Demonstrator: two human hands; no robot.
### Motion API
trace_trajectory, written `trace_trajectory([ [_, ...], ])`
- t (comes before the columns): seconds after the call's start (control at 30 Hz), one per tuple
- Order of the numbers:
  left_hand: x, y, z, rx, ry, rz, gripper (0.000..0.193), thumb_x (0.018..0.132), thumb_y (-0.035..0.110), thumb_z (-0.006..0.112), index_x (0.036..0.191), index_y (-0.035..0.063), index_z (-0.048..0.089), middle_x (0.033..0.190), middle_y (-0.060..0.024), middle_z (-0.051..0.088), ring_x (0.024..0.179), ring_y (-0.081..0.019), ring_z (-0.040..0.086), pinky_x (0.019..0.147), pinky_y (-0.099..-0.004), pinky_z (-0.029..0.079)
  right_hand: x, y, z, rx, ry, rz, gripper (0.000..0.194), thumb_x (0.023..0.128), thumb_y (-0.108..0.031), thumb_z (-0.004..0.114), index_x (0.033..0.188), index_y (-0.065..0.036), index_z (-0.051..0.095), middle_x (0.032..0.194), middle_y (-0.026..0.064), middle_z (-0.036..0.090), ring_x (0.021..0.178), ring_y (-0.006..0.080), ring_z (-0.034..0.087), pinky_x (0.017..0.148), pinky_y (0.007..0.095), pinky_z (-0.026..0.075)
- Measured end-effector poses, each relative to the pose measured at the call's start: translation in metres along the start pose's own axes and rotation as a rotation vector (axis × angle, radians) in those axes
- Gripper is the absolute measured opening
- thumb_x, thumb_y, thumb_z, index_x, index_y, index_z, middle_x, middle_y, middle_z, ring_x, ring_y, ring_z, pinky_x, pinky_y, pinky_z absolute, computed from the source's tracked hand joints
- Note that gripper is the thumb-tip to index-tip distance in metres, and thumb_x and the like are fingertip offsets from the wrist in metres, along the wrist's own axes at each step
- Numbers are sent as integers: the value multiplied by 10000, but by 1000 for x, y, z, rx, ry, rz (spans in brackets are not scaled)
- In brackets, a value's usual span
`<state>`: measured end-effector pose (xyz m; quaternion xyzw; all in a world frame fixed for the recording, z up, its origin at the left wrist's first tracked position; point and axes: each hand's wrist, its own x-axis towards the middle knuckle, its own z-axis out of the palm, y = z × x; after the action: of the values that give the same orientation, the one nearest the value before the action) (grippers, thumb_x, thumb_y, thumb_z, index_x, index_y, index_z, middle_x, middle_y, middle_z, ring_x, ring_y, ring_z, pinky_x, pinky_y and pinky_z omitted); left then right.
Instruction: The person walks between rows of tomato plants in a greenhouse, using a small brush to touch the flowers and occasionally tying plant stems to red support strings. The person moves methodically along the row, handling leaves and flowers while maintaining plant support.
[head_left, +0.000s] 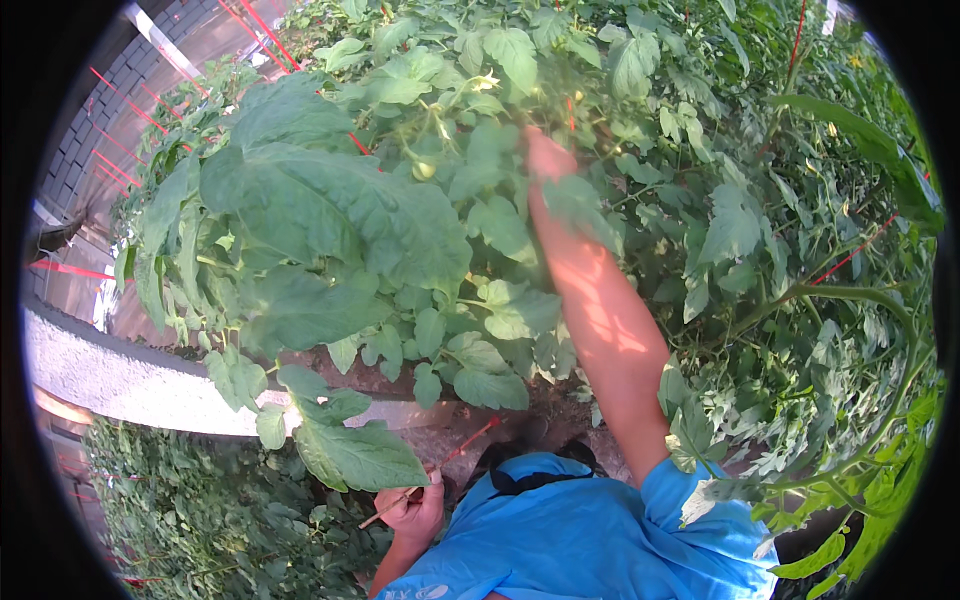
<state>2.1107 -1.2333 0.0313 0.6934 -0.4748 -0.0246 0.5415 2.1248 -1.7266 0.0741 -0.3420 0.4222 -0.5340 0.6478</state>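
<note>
My left hand (418, 511) is low in the picture, closed around a thin stick (461, 451) with a red tip. A large tomato leaf (367, 454) hangs just above that hand. My right arm stretches far forward into the tomato plants (514, 311). Leaves partly cover my right hand (551, 155), which is blurred, so its fingers and anything in them cannot be made out. Left of it hang a small green tomato (423, 171) and a pale, open flower (484, 81).
Large leaves (337, 202) stand close to the camera on the left. A curved stem (862, 292) arches at the right. Red strings (259, 34) run up through the foliage. A pale concrete ledge (135, 382) crosses the left side, with more plants (225, 502) below it.
</note>
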Motion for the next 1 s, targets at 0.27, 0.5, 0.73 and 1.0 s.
trace_trajectory([
  [0.27,-3,-3,3,109,2,117,45,966,-79,668,996,-50,650,829,-144,677,586,-107,602,493,-232,455,-2,0,-40,199,20,104,344,853,-290,763,1053,-12,738,824,50,676,654,141,590,533,294,442],
  [0.5,3,5,6,-81,-13,-2,69,960,-82,678,1021,-58,657,820,-139,662,584,-109,597,494,-234,458,-5,-1,-78,92,41,14,290,893,-268,733,961,11,700,717,42,616,534,130,535,492,282,436],
  [0.73,3,5,11,-76,20,15,96,914,-35,757,991,-21,701,756,-104,665,576,-115,593,502,-245,435,-20,-18,-69,-458,168,-659,206,880,-219,743,943,-23,723,734,7,605,631,118,527,614,304,446],
  [1.0,13,5,10,-88,-39,91,75,939,-57,713,998,-26,678,794,-126,670,567,-100,590,496,-228,438,-86,-59,-89,86,80,-888,132,1018,-102,667,1093,6,674,964,14,686,835,62,587,735,222,474],
])
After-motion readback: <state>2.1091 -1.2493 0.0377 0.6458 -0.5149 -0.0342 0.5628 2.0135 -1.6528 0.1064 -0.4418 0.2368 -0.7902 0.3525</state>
